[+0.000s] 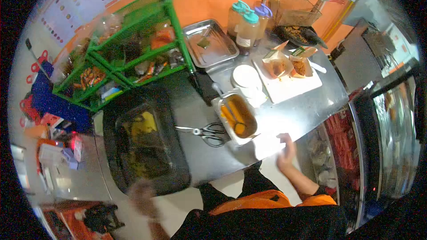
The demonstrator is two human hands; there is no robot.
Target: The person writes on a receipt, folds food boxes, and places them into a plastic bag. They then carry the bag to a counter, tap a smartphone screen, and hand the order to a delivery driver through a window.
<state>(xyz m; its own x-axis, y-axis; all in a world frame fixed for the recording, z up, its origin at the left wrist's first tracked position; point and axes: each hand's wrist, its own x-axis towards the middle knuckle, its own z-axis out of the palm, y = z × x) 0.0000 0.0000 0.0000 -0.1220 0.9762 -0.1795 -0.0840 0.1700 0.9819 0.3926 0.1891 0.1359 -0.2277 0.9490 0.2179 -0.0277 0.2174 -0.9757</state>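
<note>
My left hand [143, 195] is smeared by motion at the near edge of a large black tray [180, 169], which has yellow and dark contents; its fingers cannot be made out. My right hand [287, 154] is at the table's front edge with its fingers curled together, beside a bright white patch [266, 146], paper or glare. Whatever those fingers hold is hidden. Left of that patch, a metal container [253, 137] holds orange-brown sauce and a ladle [229, 106]. Black-handled scissors [209, 132] lie between the container and the black tray.
Behind stand a green rack [180, 40] of packets, a shallow metal tray [215, 63] and several lidded pitchers [246, 33]. On a white board [282, 93] are two paper-wrapped food portions [278, 67]. White round lids [245, 76] lie near it. A glass-fronted cabinet [396, 120] stands right.
</note>
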